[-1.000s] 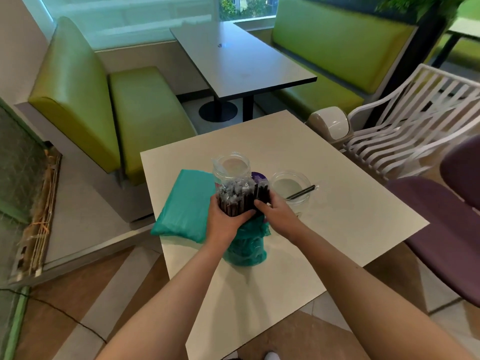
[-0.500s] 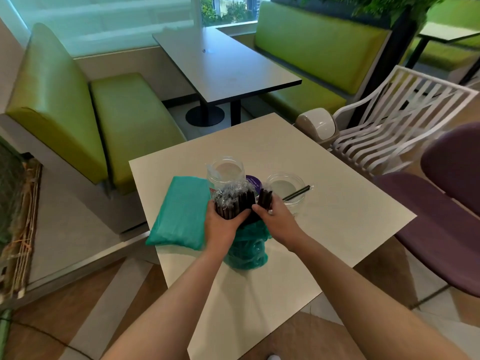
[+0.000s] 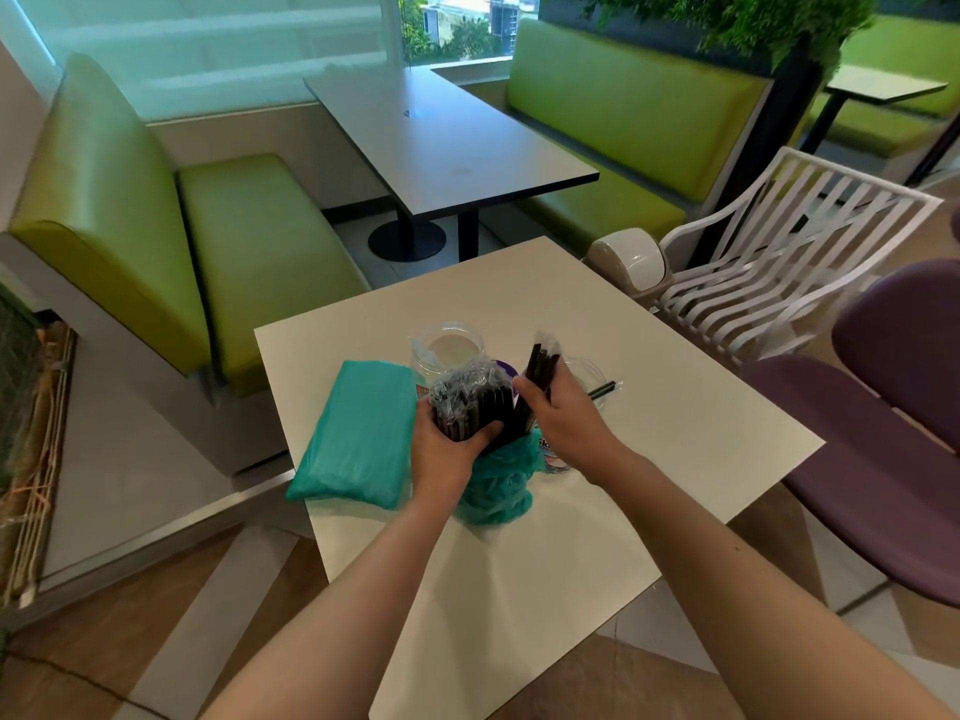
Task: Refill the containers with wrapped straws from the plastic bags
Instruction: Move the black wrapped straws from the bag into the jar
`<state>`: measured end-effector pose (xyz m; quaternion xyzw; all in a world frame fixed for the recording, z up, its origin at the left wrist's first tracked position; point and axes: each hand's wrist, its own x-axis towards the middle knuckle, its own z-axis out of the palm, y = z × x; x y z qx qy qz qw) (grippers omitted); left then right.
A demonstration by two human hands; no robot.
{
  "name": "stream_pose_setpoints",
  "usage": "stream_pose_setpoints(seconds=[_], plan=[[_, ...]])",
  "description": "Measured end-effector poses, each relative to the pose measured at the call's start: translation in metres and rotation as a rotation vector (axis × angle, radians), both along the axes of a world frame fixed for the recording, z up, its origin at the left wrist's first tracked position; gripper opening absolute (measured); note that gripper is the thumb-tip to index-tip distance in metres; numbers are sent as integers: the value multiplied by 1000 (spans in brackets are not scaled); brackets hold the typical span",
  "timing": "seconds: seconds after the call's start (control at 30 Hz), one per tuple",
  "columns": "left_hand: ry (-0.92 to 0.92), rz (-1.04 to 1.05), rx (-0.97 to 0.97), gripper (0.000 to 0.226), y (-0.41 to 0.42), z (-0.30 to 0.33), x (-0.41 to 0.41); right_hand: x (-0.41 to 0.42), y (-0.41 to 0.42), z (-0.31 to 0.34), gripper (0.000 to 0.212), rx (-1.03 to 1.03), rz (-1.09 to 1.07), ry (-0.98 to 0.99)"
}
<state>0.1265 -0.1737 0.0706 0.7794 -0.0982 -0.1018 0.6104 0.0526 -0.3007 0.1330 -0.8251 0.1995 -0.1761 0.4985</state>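
wrapped straws [image 3: 470,402] upright in teal bag [image 3: 496,485] on table [image 3: 675,433] | left hand [image 3: 441,449] grips bundle | right hand [image 3: 558,415] pinches several straws above bag | step: drawing out | next: lower into clear jar [image 3: 589,379] just right of bag

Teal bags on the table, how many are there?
2. A flat, full teal bag lies at the table's left edge. A crumpled, open one stands beside it, under the left hand, with straws sticking out. None seem hidden.
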Motion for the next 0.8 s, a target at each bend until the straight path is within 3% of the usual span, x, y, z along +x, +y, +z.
stream_pose_setpoints(seconds=[0.5,0.67,0.8], plan=[[38,65,30,65,-7,5,5,4,-62,72,22,98,-418,-369],[42,67,37,65,-11,3,4,7,-63,49,35,22,-488,-243],[47,61,47,71,-14,2,3,5,-67,11,34,-14,-562,-39]])
